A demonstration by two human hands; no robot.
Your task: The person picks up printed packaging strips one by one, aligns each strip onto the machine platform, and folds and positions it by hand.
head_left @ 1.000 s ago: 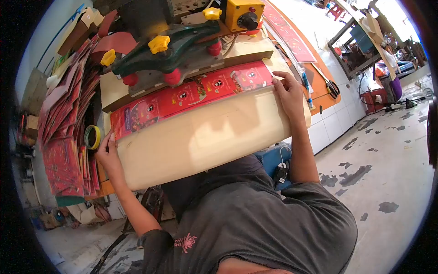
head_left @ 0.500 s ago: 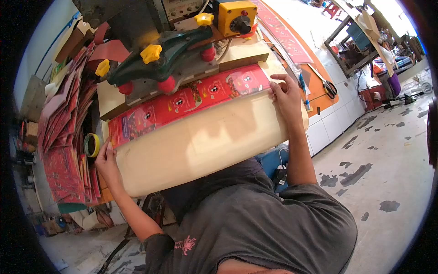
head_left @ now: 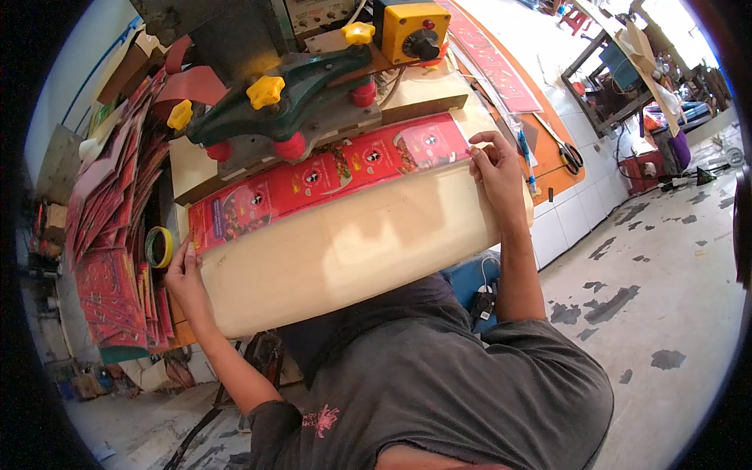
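Observation:
A long red printed strip [head_left: 325, 176] lies along the back of a pale, rounded-front board [head_left: 337, 251], under the front edge of a dark green machine head [head_left: 313, 94] with yellow knobs. My left hand [head_left: 186, 282] pinches the strip's left end at the board's edge. At the strip's right end, my right hand [head_left: 497, 168] has thumb and forefinger closed on its corner. Just left of the strip, beside my left hand, is a yellow tape roll [head_left: 159, 247].
Stacks of red printed sheets [head_left: 110, 290] stand at the left. A yellow control box [head_left: 415, 35] is at the top. Scissors [head_left: 570, 157], a blue pen [head_left: 525, 149] and more red sheets [head_left: 493, 63] lie on the orange table [head_left: 552, 125] at the right.
The camera view has shifted slightly. Both hands stay at the two ends of the strip, which shows little movement against the board.

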